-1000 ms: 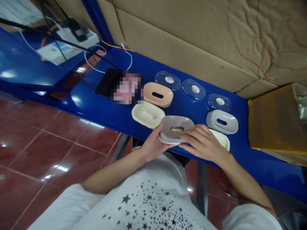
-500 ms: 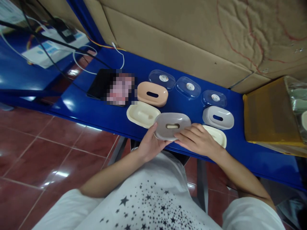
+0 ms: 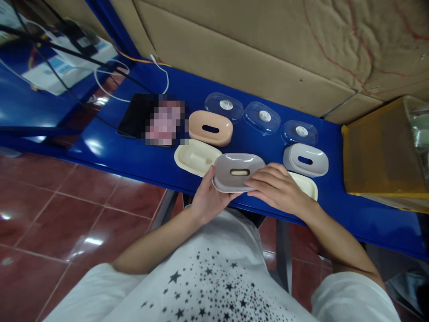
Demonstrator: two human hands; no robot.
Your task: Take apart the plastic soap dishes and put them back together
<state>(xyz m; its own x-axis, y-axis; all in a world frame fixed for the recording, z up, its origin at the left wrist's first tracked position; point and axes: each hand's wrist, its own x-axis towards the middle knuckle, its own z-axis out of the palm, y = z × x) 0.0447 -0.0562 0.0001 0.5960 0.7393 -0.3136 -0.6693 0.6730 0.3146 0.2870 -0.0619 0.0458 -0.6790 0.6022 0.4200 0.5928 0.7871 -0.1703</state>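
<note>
Between my hands is a grey soap dish (image 3: 224, 178) with an oval slot, and a cream base shows through the slot and along its lower rim. My left hand (image 3: 208, 199) grips its left end, thumb on the rim and fingers underneath. The fingers of my right hand (image 3: 276, 187) lie over its right end; the thumb is hidden. A cream soap dish base (image 3: 191, 155) lies just left of the held dish, behind my left hand. Another cream base (image 3: 307, 185) sits partly covered by my right hand.
A peach soap dish (image 3: 197, 127) and a pale grey one (image 3: 317, 164) stand farther back. Clear lids (image 3: 214, 107) with round stickers lie behind them on the blue table (image 3: 134, 172). At left is a tablet (image 3: 136, 114); at right, a cardboard box (image 3: 372, 152).
The grey soap dish stays in both hands and is only slightly shifted. My right-hand fingers have moved a little on its right end. The whole view has shifted slightly.
</note>
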